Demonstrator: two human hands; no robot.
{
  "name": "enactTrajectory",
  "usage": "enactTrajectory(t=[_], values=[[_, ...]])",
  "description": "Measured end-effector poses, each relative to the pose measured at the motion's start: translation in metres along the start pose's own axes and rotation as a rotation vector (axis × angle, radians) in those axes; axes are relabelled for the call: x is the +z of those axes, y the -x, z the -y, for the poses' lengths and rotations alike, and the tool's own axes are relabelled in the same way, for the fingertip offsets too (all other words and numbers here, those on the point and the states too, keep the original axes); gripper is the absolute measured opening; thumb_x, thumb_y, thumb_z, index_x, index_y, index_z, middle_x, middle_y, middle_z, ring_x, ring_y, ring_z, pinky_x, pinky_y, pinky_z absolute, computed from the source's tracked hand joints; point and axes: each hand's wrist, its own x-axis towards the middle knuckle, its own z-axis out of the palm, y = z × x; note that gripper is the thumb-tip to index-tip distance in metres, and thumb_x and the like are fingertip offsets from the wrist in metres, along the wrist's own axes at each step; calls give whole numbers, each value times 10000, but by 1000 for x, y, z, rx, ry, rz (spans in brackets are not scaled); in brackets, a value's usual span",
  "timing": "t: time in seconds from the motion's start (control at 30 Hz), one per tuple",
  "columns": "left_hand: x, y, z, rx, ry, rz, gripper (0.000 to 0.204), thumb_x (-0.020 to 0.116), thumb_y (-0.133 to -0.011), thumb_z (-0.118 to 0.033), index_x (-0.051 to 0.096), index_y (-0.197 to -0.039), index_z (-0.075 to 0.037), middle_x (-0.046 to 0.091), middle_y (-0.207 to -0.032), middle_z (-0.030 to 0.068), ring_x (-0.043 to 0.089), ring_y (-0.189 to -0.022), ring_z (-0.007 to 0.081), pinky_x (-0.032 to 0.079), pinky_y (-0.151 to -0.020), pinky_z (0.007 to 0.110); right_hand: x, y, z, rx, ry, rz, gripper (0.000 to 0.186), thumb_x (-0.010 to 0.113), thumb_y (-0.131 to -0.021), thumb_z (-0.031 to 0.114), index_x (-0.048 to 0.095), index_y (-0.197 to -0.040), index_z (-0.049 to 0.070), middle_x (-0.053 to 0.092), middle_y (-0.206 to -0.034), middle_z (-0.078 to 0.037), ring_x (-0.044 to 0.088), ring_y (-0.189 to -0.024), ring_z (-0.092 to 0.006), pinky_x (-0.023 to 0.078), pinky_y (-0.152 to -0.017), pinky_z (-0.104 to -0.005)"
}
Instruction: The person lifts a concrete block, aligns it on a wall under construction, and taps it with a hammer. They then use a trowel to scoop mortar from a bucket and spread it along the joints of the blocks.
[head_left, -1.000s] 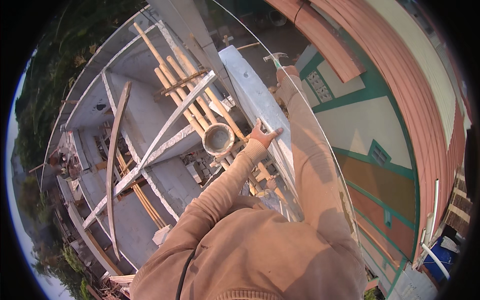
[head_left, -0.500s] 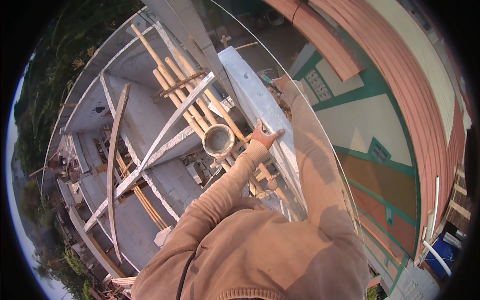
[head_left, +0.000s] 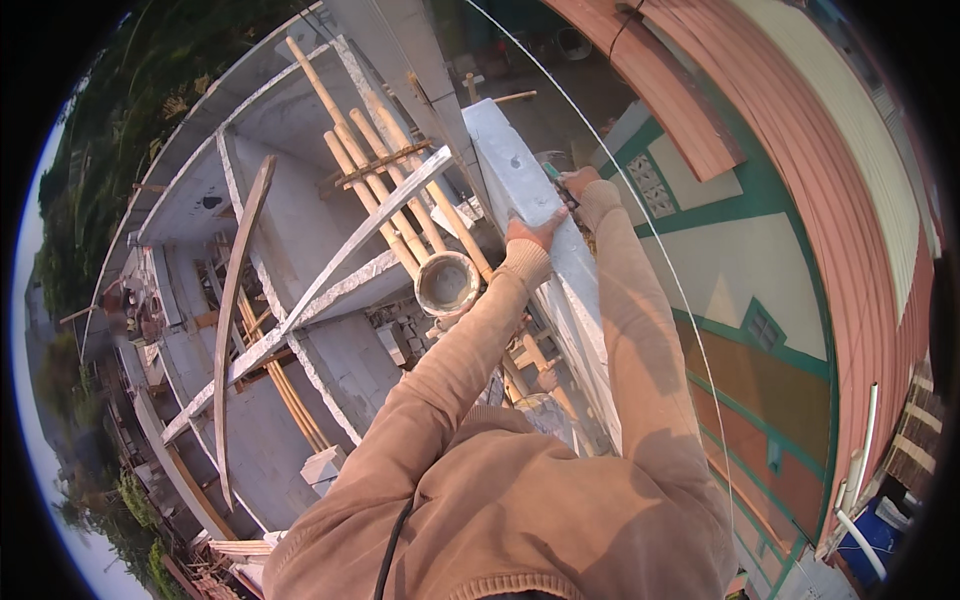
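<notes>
Ahead of me a long pale blue-grey block (head_left: 520,165) lies along the top of a narrow wall (head_left: 575,275). My left hand (head_left: 535,236) rests on the near part of the block, thumb and fingers apart, gripping nothing. Beyond it, at the block's right side, my right hand (head_left: 580,184) is closed round a small hand tool (head_left: 553,171) with a green part. The tool's far end is blurred, so I cannot make out its exact kind. To the left of my left forearm stands a round bucket (head_left: 447,284) with grey residue inside.
Bamboo poles (head_left: 385,195) and a slanting white beam (head_left: 330,285) cross over unfinished rooms on the left. A thin white cord (head_left: 640,215) runs down the right side. Past it lie a green-trimmed house wall (head_left: 745,260) and a red ribbed roof (head_left: 850,190).
My left hand has slid farther forward along the block, closer to my right hand. My right hand has shifted slightly nearer, still holding the tool. The whole view has swung a little.
</notes>
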Motion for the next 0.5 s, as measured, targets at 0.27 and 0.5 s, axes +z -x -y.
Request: enactTrajectory(t=[0.27,0.5], values=[[14,13,-12,-69,36,-7,837,892,-696,-429,515,-1218,105,668,-1075,275,714,-907,356,603,-783,420,-7,-33,-37,-176,146,-67,360,594,-936,286,691,-1216,81,692,-1200,-152,667,-1094,-289,519,-891,-361],[0,11,-8,-84,59,-80,777,891,-705,-405,539,-1181,99,672,-1076,272,715,-916,340,600,-782,416,-8,38,26,-113,35,-130,375,648,-925,297,701,-1176,23,684,-1180,-215,664,-1084,-362,532,-908,-410]])
